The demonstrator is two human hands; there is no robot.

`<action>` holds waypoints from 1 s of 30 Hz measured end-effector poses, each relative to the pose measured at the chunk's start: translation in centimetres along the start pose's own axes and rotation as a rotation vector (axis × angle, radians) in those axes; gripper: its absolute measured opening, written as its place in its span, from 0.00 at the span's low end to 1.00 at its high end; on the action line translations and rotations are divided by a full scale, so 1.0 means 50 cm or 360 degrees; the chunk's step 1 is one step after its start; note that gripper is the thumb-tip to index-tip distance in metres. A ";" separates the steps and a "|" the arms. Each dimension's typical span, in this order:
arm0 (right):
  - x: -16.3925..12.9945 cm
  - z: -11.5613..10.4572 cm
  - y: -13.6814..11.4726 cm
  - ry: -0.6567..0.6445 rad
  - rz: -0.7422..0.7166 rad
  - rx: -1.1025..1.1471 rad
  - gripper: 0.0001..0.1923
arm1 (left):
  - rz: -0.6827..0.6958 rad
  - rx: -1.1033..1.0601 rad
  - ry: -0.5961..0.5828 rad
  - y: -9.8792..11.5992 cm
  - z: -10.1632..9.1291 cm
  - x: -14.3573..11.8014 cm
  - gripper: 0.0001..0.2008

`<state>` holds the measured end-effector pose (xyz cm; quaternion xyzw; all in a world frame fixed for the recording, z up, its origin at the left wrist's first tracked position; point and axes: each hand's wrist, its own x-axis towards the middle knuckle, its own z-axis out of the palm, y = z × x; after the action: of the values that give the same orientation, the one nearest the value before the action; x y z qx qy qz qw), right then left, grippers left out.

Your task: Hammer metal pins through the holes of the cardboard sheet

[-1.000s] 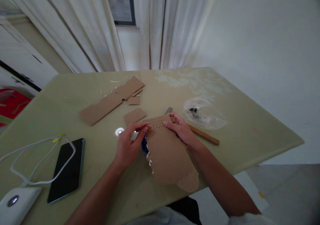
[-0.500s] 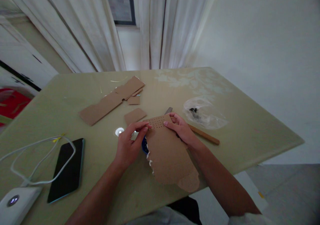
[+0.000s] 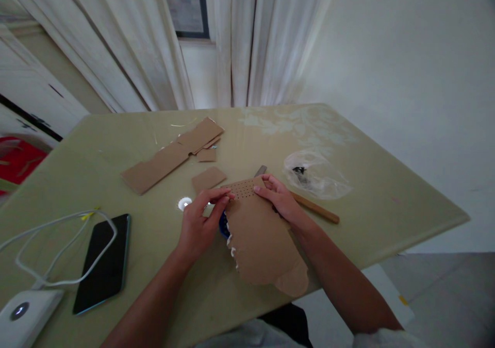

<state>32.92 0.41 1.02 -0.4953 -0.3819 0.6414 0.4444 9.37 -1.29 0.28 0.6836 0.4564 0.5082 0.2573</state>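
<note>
Cardboard sheet [image 3: 260,237], brown, with a grid of small punched holes along its far end and a ragged torn edge at its near end, lies on the table [image 3: 386,203] right in front of the person, its near end reaching over the table's edge. Left hand [image 3: 199,227] pinches the sheet's far left corner, fingers narrowed onto the cardboard edge. Right hand [image 3: 280,199] grips the sheet's far right edge, fingers curled close around it. A small blue object [image 3: 223,225] peeks out from under the sheet's left side, just beside the left hand; what it is cannot be made out. A wooden stick [image 3: 315,207] lies just right of the sheet, passing behind the right hand, with a grey metal tip [image 3: 260,170] showing just beyond the sheet's far end. Further right of the sheet sits a clear plastic bag [image 3: 315,175] with small dark bits inside. Beyond the sheet's far left corner lies a small cardboard square [image 3: 209,179], and further off a long cardboard strip [image 3: 172,154] with smaller scraps by it. A small white round thing [image 3: 184,203] rests left of the left hand. Well to the left of the sheet lie a black phone [image 3: 103,262], a looping white cable [image 3: 58,245] and a white device [image 3: 23,317].
</note>
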 end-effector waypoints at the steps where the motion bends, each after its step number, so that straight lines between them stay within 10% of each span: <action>1: 0.003 -0.006 0.001 0.0023 0.0022 -0.0052 0.27 | 0.0000 0.0000 -0.0002 0.001 0.000 0.000 0.07; 9: 0.033 -0.101 -0.019 0.0620 -0.0556 -0.0989 0.20 | -0.0050 -0.0002 -0.0021 0.006 -0.001 -0.001 0.06; 15: 0.051 -0.135 0.004 0.0538 -0.0560 -0.1757 0.13 | -0.0091 -0.0004 -0.0054 0.002 0.000 0.001 0.08; 30: 0.042 -0.122 -0.035 0.0475 -0.0586 -0.1703 0.17 | -0.0018 -0.0059 -0.0040 -0.006 0.016 0.012 0.09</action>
<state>38.96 3.28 0.71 -0.6614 -0.6656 0.1950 0.2856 10.06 -0.55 0.05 0.6824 0.4476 0.5065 0.2785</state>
